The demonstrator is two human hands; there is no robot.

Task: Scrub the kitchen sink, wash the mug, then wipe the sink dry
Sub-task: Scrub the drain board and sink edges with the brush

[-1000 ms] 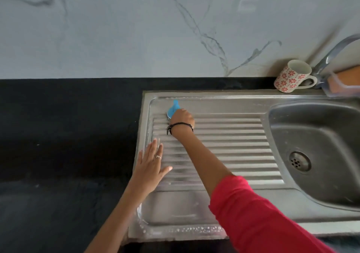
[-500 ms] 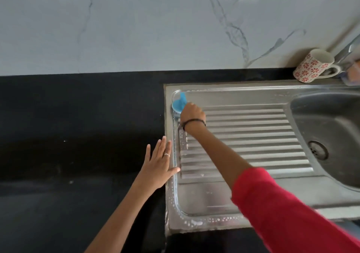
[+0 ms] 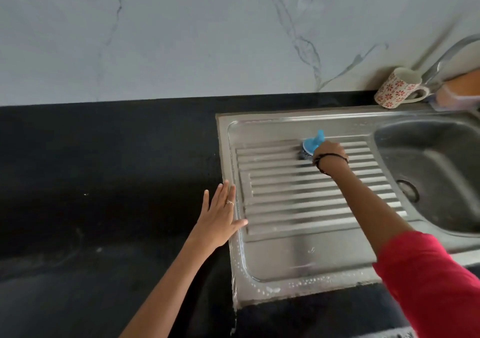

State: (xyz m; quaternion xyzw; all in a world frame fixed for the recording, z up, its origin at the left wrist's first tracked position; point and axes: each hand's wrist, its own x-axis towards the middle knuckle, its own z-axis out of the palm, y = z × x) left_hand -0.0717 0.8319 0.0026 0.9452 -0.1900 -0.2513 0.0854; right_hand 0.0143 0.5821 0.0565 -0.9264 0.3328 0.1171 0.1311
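Your right hand (image 3: pixel 329 153) grips a blue-handled scrubber (image 3: pixel 311 147) and presses its dark steel pad onto the far ribs of the steel sink's (image 3: pixel 298 254) drainboard. Your left hand (image 3: pixel 219 216) lies flat, fingers spread, across the sink's left rim and the black counter (image 3: pixel 104 181). Soapy beads line the near rim. The mug (image 3: pixel 396 88), white with red flowers, stands behind the basin, beside the tap (image 3: pixel 446 59).

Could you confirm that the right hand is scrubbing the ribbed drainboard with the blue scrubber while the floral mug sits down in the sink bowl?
Not quite. The head view shows the floral mug on the counter behind the sink, beside the tap, not in the bowl. The right hand does scrub the drainboard with the blue scrubber.
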